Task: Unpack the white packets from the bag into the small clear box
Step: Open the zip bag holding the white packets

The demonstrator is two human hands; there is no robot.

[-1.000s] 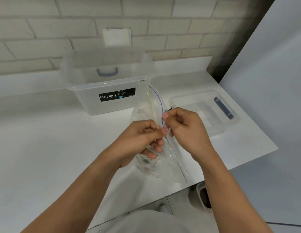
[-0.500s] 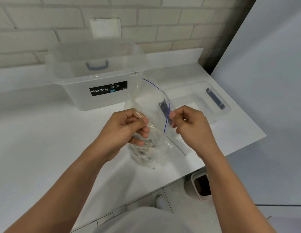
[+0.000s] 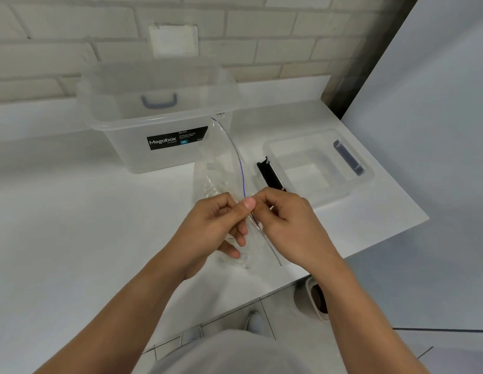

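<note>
A clear zip bag (image 3: 224, 168) with a blue seal line stands upright on the white table, between my hands. My left hand (image 3: 216, 228) pinches one side of the bag's top edge, and my right hand (image 3: 286, 222) pinches the other side, thumbs close together. Pale packets inside the bag show only faintly through the crumpled plastic near its bottom (image 3: 235, 260). The small clear box (image 3: 321, 163) with a blue-grey handle sits to the right, just beyond my right hand, with something white lying in its bottom.
A large clear Megabox tub (image 3: 159, 117) stands at the back against the brick wall. A black strip (image 3: 271, 175) lies along the small box's left side. The table's edge (image 3: 369, 247) runs diagonally close on the right, with floor and a slipper below.
My hands, spread apart with the bag's mouth open half a second ago, have come back together at the top edge. The bag's mouth looks narrower.
</note>
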